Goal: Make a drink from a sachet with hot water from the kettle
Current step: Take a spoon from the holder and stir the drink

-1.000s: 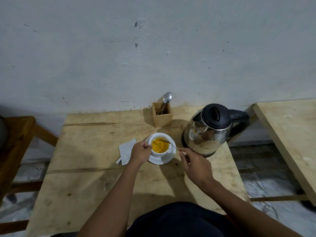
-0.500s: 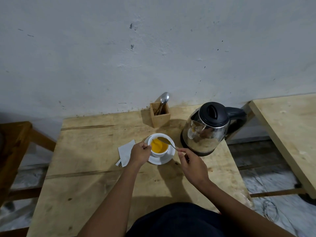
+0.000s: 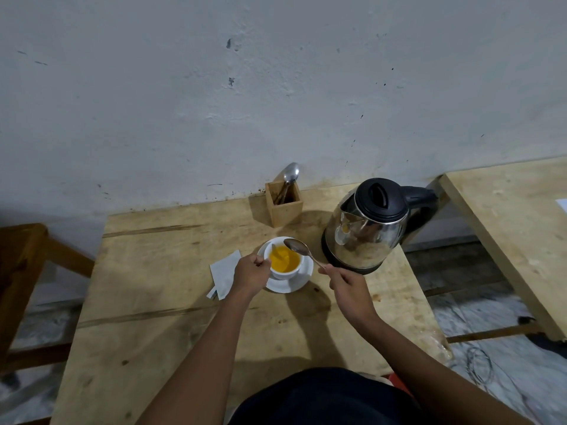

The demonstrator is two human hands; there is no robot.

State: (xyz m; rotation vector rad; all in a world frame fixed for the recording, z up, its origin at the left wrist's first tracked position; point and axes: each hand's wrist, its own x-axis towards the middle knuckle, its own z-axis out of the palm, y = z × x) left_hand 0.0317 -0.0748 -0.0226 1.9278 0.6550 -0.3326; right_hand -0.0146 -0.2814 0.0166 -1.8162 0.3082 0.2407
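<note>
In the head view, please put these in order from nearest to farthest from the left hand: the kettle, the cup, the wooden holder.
1. cup: touching the left hand, on its right side.
2. wooden holder: farther back, by the wall.
3. kettle: far right, beyond the cup.

Wooden table (image 3: 159, 317): saucer (image 3: 302, 279), kettle (image 3: 365, 228), sachet (image 3: 224, 273)

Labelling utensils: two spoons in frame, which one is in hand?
The spoon over the cup, its handle in the right hand. The other spoon stands bowl-up in the wooden holder by the wall, untouched.
</note>
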